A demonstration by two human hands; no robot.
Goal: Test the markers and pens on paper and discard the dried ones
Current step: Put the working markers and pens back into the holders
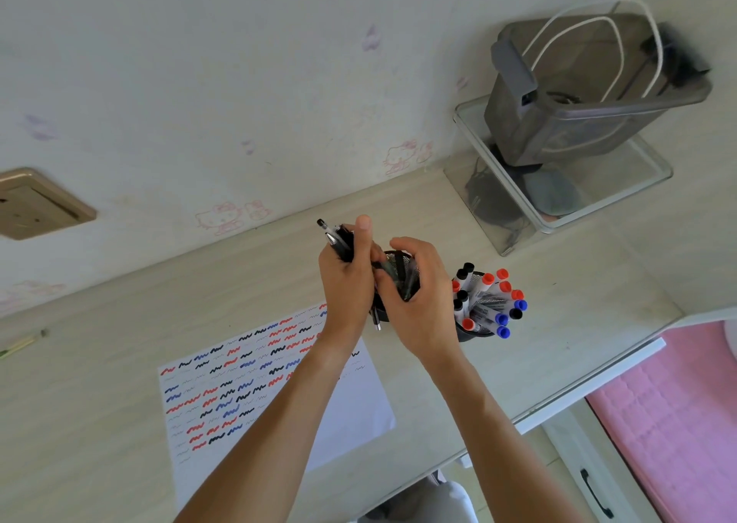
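My left hand (346, 279) grips a bundle of black pens (338, 239), their tips sticking up past my fingers. My right hand (418, 295) is curled around a black mesh pen holder (402, 267) and grips it; the holder's inside is mostly hidden by both hands. Right of it stands a second black holder (474, 333) packed with several white markers (488, 303) capped in red, blue and black. A white sheet of paper (359, 403) lies on the desk under my left forearm, covered with rows of red, blue and black squiggles.
A clear plastic bin (590, 203) at the back right carries a grey container (598, 95) with a white cord. The pale wooden desk (99, 423) meets the wall behind. A thin stick lies at the far left (24, 343). The desk edge runs lower right, with pink fabric (678, 415) beyond.
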